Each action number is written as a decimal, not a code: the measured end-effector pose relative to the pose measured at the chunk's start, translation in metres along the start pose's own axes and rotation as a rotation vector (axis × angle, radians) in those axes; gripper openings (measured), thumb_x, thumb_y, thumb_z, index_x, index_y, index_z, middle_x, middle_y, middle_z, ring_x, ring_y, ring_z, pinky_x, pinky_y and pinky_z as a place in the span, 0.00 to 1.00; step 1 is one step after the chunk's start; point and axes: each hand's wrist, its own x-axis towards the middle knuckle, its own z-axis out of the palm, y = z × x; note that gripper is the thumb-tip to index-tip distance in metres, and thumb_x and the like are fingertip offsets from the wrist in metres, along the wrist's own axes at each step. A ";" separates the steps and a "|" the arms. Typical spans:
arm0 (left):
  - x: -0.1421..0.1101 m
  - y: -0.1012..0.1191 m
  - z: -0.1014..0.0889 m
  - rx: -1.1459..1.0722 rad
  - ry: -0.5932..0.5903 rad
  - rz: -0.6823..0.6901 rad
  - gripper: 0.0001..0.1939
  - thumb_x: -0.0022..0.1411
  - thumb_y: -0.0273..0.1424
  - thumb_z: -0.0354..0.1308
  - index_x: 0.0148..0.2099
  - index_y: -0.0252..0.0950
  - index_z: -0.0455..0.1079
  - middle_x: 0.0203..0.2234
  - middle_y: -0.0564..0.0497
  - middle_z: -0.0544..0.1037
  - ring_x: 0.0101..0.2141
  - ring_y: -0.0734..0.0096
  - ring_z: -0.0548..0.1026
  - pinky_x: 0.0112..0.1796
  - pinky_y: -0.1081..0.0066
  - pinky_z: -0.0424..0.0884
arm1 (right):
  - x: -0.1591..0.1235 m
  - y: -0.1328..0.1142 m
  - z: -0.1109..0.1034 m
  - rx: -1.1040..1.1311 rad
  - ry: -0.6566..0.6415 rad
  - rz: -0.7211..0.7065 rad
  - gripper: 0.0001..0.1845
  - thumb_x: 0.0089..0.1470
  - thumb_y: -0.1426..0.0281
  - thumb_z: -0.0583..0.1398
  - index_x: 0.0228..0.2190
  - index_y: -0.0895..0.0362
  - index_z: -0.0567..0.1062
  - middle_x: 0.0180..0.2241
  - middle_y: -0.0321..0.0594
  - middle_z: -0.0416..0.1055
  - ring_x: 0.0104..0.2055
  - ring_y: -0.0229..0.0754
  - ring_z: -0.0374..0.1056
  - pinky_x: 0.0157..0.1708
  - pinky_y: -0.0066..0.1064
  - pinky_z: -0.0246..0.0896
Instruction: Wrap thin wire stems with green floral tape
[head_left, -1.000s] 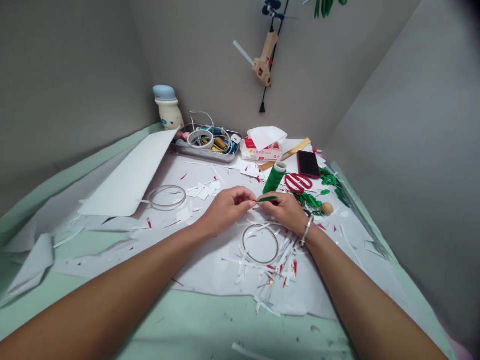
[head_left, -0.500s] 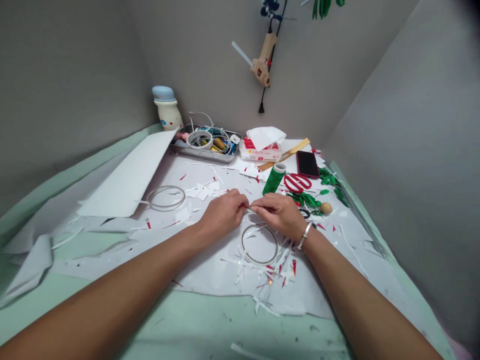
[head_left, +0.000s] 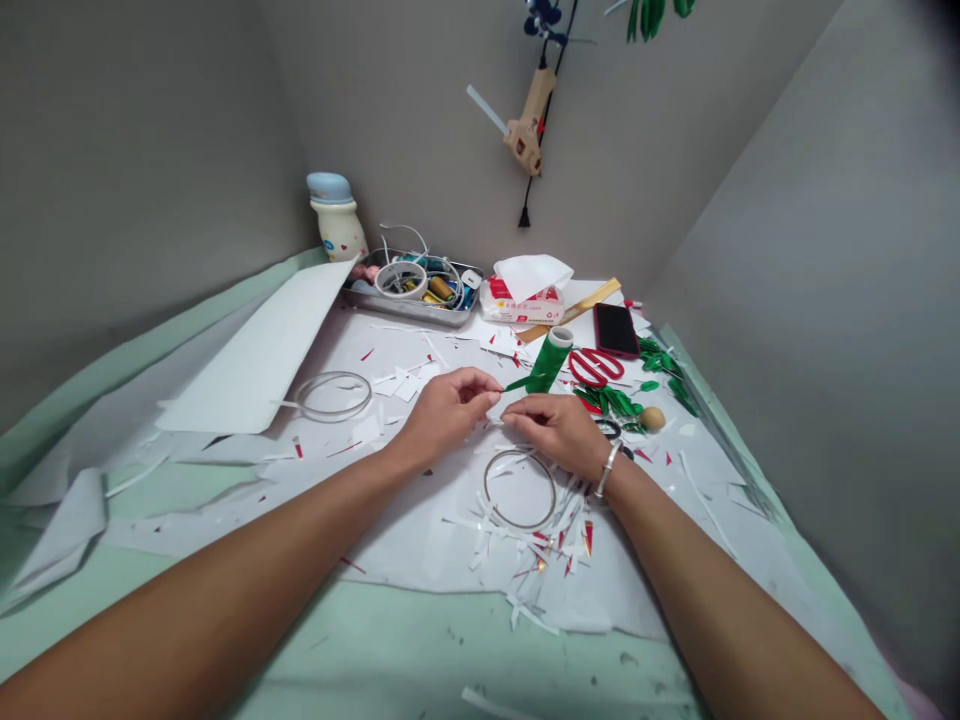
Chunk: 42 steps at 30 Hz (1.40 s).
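Note:
My left hand (head_left: 452, 408) is closed in a pinch on a narrow green leaf-like piece (head_left: 516, 384), which points right toward a spool of green thread (head_left: 550, 362). Just right of it, my right hand (head_left: 561, 430) has thumb and forefinger pressed together; whatever lies between them is too small to make out. A silver bracelet (head_left: 609, 468) circles the right wrist. Below the hands lies a thin wire coil (head_left: 484, 487) among white and red paper scraps (head_left: 574, 530). Red-handled scissors (head_left: 596, 367) rest beyond the right hand, beside green leaf pieces (head_left: 619, 402) and a wooden ball (head_left: 652, 418).
At the back stand a metal tray (head_left: 420, 314) of supplies, a tissue pack (head_left: 523, 303) and a blue-capped bottle (head_left: 337, 225). A phone (head_left: 616, 330) lies right. A white sheet (head_left: 259, 350) and another wire coil (head_left: 298, 400) are left. A glue gun (head_left: 529, 125) hangs on the wall.
My hands were touching at the fingertips; now they are slightly apart. The left hand's fingers have lifted, and the green piece now shows beyond them. The right hand has barely moved.

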 end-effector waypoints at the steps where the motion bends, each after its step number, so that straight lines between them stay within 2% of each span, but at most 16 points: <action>1: 0.001 -0.001 0.000 0.068 0.050 0.010 0.08 0.57 0.32 0.54 0.37 0.34 0.70 0.26 0.53 0.74 0.25 0.76 0.68 0.29 0.74 0.64 | 0.000 -0.003 0.001 -0.042 -0.023 -0.048 0.09 0.55 0.69 0.58 0.33 0.55 0.79 0.31 0.37 0.77 0.32 0.36 0.69 0.34 0.27 0.60; 4: 0.001 -0.005 -0.001 0.311 0.123 0.090 0.06 0.56 0.29 0.54 0.34 0.35 0.71 0.29 0.51 0.74 0.29 0.72 0.70 0.33 0.71 0.65 | 0.000 -0.011 0.002 -0.171 -0.026 -0.149 0.08 0.54 0.69 0.59 0.32 0.55 0.79 0.26 0.37 0.74 0.29 0.36 0.66 0.34 0.28 0.58; 6: -0.001 -0.007 -0.001 0.436 0.090 0.143 0.07 0.56 0.27 0.52 0.34 0.35 0.72 0.30 0.51 0.73 0.31 0.70 0.70 0.34 0.70 0.64 | 0.000 -0.013 0.000 -0.212 0.018 -0.180 0.08 0.54 0.69 0.59 0.31 0.55 0.79 0.25 0.37 0.73 0.29 0.36 0.65 0.33 0.28 0.57; 9: -0.004 -0.007 0.001 0.505 -0.026 0.201 0.08 0.57 0.26 0.51 0.34 0.36 0.72 0.31 0.50 0.72 0.32 0.69 0.70 0.35 0.70 0.64 | 0.000 -0.012 -0.005 -0.173 0.092 -0.154 0.08 0.55 0.68 0.59 0.32 0.56 0.79 0.25 0.37 0.73 0.28 0.36 0.64 0.32 0.28 0.57; 13: -0.006 -0.003 0.005 0.387 -0.166 0.244 0.07 0.56 0.25 0.52 0.34 0.36 0.72 0.29 0.51 0.72 0.31 0.72 0.69 0.35 0.71 0.64 | 0.002 0.000 -0.012 -0.002 0.174 -0.031 0.09 0.55 0.68 0.59 0.30 0.56 0.79 0.27 0.37 0.74 0.29 0.36 0.66 0.32 0.27 0.59; 17: -0.004 0.000 0.006 0.128 -0.219 0.162 0.06 0.56 0.28 0.54 0.35 0.35 0.72 0.28 0.52 0.72 0.29 0.75 0.68 0.31 0.73 0.64 | 0.003 0.012 -0.012 0.139 0.150 0.110 0.10 0.53 0.64 0.59 0.30 0.57 0.79 0.29 0.37 0.76 0.30 0.37 0.68 0.31 0.27 0.61; 20: -0.003 0.001 0.005 -0.021 -0.174 0.089 0.08 0.56 0.31 0.55 0.36 0.34 0.71 0.26 0.53 0.73 0.26 0.76 0.67 0.28 0.75 0.63 | 0.001 0.014 -0.006 0.129 0.095 0.143 0.10 0.53 0.65 0.59 0.31 0.57 0.79 0.29 0.37 0.77 0.30 0.38 0.69 0.30 0.27 0.61; 23: -0.002 0.000 0.003 -0.063 -0.094 0.041 0.09 0.57 0.33 0.55 0.37 0.33 0.70 0.25 0.53 0.73 0.24 0.77 0.68 0.27 0.75 0.63 | -0.001 0.007 -0.001 0.054 0.028 0.084 0.10 0.54 0.67 0.59 0.33 0.56 0.80 0.31 0.37 0.77 0.31 0.37 0.70 0.31 0.26 0.61; 26: 0.000 -0.004 0.002 0.103 0.036 0.061 0.08 0.57 0.32 0.55 0.36 0.34 0.71 0.27 0.52 0.74 0.26 0.75 0.69 0.30 0.73 0.65 | -0.002 -0.004 0.001 -0.048 -0.054 -0.052 0.09 0.54 0.69 0.58 0.32 0.55 0.79 0.30 0.37 0.76 0.31 0.36 0.69 0.33 0.26 0.60; 29: 0.001 -0.009 0.001 0.354 0.102 0.138 0.06 0.57 0.29 0.54 0.34 0.35 0.72 0.30 0.51 0.73 0.30 0.72 0.70 0.34 0.71 0.65 | -0.003 -0.012 0.000 -0.161 -0.037 -0.156 0.07 0.54 0.70 0.59 0.31 0.55 0.79 0.26 0.37 0.74 0.29 0.36 0.67 0.33 0.27 0.58; 32: -0.001 -0.012 0.002 0.484 0.045 0.199 0.07 0.57 0.27 0.52 0.34 0.35 0.72 0.31 0.50 0.72 0.32 0.70 0.70 0.35 0.70 0.65 | -0.003 -0.014 -0.004 -0.212 0.064 -0.183 0.08 0.54 0.68 0.59 0.31 0.55 0.79 0.24 0.38 0.73 0.28 0.36 0.65 0.33 0.28 0.57; 35: -0.004 -0.010 0.005 0.501 -0.069 0.264 0.08 0.58 0.25 0.51 0.36 0.36 0.72 0.31 0.50 0.72 0.32 0.70 0.70 0.35 0.70 0.65 | -0.002 -0.010 -0.009 -0.149 0.148 -0.136 0.09 0.55 0.68 0.58 0.31 0.56 0.79 0.25 0.38 0.73 0.28 0.36 0.65 0.31 0.28 0.58; 39: -0.008 -0.002 0.007 0.362 -0.238 0.317 0.08 0.58 0.25 0.52 0.35 0.36 0.72 0.30 0.51 0.72 0.33 0.72 0.70 0.36 0.71 0.65 | 0.000 0.003 -0.013 0.016 0.203 -0.016 0.10 0.55 0.67 0.58 0.30 0.56 0.79 0.26 0.38 0.74 0.28 0.37 0.66 0.31 0.28 0.60; 42: -0.007 0.002 0.006 0.170 -0.244 0.221 0.06 0.57 0.27 0.53 0.35 0.36 0.72 0.30 0.52 0.72 0.31 0.74 0.69 0.33 0.73 0.65 | 0.001 0.012 -0.013 0.102 0.202 0.087 0.10 0.53 0.65 0.60 0.30 0.56 0.79 0.29 0.38 0.76 0.30 0.38 0.68 0.32 0.27 0.61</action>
